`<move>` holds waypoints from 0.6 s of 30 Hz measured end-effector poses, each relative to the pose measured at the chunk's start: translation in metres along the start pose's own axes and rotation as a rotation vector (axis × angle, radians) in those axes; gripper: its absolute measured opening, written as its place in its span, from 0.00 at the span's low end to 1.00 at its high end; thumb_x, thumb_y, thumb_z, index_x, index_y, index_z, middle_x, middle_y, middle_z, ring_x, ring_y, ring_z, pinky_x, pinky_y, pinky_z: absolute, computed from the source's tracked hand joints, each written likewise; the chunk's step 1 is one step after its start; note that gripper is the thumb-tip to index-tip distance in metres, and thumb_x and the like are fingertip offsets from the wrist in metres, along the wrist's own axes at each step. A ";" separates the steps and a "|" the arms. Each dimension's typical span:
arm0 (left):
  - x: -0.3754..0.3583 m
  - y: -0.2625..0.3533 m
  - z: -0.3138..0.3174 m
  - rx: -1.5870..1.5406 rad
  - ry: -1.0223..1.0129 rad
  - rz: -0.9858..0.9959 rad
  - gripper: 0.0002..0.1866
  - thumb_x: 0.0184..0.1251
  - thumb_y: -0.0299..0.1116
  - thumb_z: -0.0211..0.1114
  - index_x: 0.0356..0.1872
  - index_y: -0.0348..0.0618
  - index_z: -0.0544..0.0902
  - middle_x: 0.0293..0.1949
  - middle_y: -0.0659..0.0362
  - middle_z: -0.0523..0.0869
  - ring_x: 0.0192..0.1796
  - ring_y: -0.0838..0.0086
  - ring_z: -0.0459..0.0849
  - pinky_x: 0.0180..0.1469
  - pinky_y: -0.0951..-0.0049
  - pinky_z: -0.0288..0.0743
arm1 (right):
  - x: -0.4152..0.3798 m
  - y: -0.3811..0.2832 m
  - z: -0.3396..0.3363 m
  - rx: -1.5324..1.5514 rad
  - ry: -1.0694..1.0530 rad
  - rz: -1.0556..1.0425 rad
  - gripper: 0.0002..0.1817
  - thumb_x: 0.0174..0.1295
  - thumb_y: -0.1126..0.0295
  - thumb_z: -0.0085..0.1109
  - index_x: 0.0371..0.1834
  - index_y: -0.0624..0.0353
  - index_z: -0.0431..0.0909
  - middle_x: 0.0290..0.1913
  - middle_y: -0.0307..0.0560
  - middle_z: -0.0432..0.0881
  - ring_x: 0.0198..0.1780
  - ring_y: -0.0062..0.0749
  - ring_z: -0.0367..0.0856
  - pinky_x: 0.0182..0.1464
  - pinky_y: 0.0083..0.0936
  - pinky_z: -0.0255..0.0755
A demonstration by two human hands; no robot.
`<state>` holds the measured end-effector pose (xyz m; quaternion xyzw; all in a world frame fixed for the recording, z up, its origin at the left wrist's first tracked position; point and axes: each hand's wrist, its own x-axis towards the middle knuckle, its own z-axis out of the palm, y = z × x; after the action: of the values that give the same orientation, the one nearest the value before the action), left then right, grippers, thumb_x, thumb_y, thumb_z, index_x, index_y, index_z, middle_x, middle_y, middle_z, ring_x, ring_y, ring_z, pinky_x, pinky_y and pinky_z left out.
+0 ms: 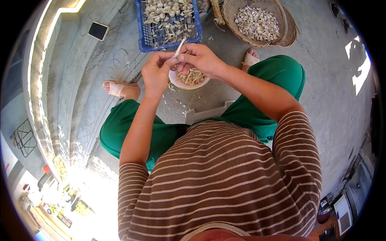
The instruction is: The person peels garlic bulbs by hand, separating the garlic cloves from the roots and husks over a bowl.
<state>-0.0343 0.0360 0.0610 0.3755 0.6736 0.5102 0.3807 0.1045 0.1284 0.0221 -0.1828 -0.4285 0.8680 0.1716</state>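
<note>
My left hand (156,72) and my right hand (203,61) meet over a bowl, both closed in a pinch on a garlic bulb. The garlic's pale stem (180,47) sticks up between them, while its lower part is mostly hidden by my fingers. Under my right hand, the white bowl (188,88) holds cut dry garlic stems (191,77). Just beyond my hands is a blue plastic crate (141,30) with whole garlic bulbs (164,10) and loose stems in it.
A wicker basket (228,19) of separated garlic cloves (257,24) stands at the back right, beside a straw bundle (217,12). A phone (98,31) lies on the floor at left. My sandalled feet flank the bowl, with garlic skin scraps scattered on the concrete.
</note>
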 end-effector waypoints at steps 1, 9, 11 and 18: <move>0.000 0.000 -0.001 -0.001 -0.001 0.001 0.05 0.57 0.20 0.65 0.35 0.33 0.81 0.31 0.58 0.83 0.27 0.79 0.80 0.30 0.80 0.75 | 0.000 -0.003 0.001 0.017 -0.017 0.011 0.09 0.66 0.69 0.53 0.41 0.65 0.74 0.33 0.47 0.81 0.31 0.22 0.79 0.33 0.16 0.75; 0.000 0.002 0.000 0.057 -0.035 0.034 0.04 0.58 0.20 0.64 0.34 0.33 0.81 0.31 0.60 0.82 0.27 0.79 0.81 0.29 0.80 0.75 | -0.001 -0.018 0.005 -0.002 0.000 0.098 0.07 0.61 0.73 0.54 0.37 0.66 0.75 0.31 0.50 0.82 0.29 0.25 0.81 0.30 0.18 0.76; -0.002 0.004 0.003 0.153 -0.044 0.069 0.05 0.59 0.20 0.63 0.36 0.33 0.80 0.30 0.59 0.82 0.29 0.79 0.80 0.31 0.80 0.75 | 0.002 -0.011 0.004 -0.030 0.054 0.114 0.06 0.59 0.75 0.53 0.36 0.67 0.75 0.29 0.49 0.81 0.26 0.25 0.80 0.27 0.19 0.76; 0.001 -0.002 0.001 0.092 -0.055 -0.036 0.04 0.60 0.23 0.63 0.36 0.33 0.80 0.32 0.59 0.82 0.26 0.80 0.79 0.29 0.80 0.74 | -0.002 -0.005 0.006 -0.049 0.078 0.053 0.07 0.59 0.76 0.52 0.39 0.67 0.74 0.29 0.48 0.81 0.25 0.25 0.79 0.27 0.19 0.74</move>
<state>-0.0341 0.0373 0.0588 0.3943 0.6922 0.4614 0.3906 0.1039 0.1261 0.0301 -0.2319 -0.4379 0.8536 0.1608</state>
